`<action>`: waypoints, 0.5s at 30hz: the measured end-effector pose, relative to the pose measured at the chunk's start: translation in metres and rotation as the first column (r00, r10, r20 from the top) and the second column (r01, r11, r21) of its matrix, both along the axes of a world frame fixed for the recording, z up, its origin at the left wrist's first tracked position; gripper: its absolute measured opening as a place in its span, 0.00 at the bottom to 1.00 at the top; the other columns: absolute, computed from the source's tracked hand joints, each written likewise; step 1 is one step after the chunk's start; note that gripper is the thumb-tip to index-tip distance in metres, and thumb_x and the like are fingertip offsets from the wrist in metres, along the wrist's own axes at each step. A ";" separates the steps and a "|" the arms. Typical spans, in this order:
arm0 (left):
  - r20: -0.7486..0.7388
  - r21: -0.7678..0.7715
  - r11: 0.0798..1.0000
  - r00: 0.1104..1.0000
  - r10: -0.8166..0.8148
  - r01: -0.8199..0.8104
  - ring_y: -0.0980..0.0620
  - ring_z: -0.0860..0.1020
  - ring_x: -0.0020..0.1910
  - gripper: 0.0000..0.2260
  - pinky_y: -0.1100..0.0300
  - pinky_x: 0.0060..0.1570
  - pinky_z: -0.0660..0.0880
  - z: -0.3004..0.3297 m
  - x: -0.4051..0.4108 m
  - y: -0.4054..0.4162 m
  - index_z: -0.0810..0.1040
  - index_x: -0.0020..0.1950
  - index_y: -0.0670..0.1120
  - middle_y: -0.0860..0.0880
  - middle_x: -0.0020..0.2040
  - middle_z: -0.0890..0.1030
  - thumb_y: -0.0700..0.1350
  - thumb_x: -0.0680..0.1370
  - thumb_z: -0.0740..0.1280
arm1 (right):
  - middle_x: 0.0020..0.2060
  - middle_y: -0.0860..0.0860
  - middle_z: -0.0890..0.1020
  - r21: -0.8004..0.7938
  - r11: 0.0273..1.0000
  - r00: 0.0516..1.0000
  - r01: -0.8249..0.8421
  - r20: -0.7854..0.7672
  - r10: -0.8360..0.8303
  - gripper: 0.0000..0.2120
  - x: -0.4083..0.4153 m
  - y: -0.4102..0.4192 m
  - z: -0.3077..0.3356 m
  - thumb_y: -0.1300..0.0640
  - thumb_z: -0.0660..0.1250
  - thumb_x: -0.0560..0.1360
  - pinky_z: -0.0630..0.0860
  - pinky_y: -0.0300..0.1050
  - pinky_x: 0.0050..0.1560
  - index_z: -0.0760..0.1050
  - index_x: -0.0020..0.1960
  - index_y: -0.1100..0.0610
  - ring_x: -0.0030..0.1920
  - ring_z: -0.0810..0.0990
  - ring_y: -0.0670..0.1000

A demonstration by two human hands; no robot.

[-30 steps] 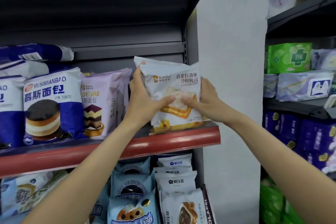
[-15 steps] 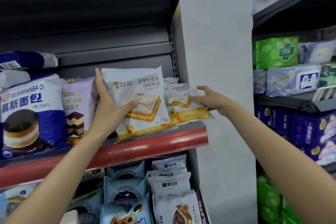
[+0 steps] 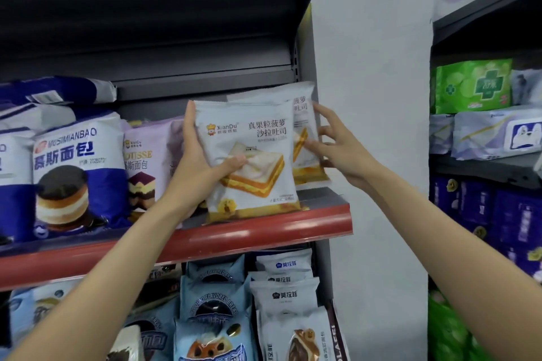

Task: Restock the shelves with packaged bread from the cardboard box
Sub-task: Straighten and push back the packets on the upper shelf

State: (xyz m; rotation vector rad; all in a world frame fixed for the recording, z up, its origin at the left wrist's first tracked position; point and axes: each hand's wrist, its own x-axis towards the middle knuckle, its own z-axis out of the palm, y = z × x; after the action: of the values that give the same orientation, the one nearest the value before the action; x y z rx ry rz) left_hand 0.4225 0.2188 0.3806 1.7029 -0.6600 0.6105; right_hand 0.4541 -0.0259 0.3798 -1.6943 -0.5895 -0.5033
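White pineapple toast packet (image 3: 249, 155) stands on the red-edged shelf (image 3: 264, 231), gripped by the left hand (image 3: 202, 161). The right hand (image 3: 337, 143), fingers spread, touches a second toast packet (image 3: 305, 126) just behind it.

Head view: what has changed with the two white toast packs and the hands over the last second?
The right hand let go of the front toast pack and moved to the rear toast pack, standing it upright behind. The left hand kept its grip on the front pack, shifting it left. The purple mousse pack stayed put.
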 end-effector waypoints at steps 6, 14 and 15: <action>-0.113 -0.005 1.000 0.993 -0.023 0.022 0.56 0.66 0.70 0.53 0.51 0.68 0.69 0.000 0.014 -0.009 0.38 0.77 0.58 0.58 0.73 0.60 0.45 0.66 0.74 | 0.54 0.53 0.79 -0.013 0.996 0.971 -0.085 -0.224 0.080 0.17 0.005 0.006 -0.003 0.46 0.53 0.82 0.78 0.54 0.55 0.64 0.70 0.39 0.53 0.79 0.52; -0.164 0.095 0.995 0.985 0.048 -0.033 0.58 0.66 0.66 0.49 0.63 0.62 0.68 0.007 0.029 -0.029 0.39 0.77 0.55 0.59 0.63 0.63 0.42 0.72 0.74 | 0.62 0.42 0.78 -0.300 0.938 0.972 -0.172 -0.206 0.113 0.35 0.000 0.020 0.004 0.33 0.60 0.69 0.76 0.37 0.53 0.63 0.72 0.46 0.57 0.78 0.40; -0.176 0.090 0.996 0.984 0.031 -0.015 0.59 0.66 0.65 0.48 0.66 0.58 0.69 0.006 0.031 -0.032 0.38 0.77 0.55 0.59 0.63 0.63 0.41 0.73 0.73 | 0.61 0.42 0.78 -0.323 0.929 0.975 -0.181 -0.184 0.126 0.31 -0.002 0.022 0.006 0.38 0.63 0.70 0.76 0.34 0.50 0.65 0.70 0.46 0.56 0.79 0.39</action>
State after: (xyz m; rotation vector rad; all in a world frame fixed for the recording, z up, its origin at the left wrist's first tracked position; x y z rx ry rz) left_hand 0.4536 0.1869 0.3871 1.8251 -0.5477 0.4448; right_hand 0.4520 -0.0038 0.3857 -1.9726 -0.7150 -0.1539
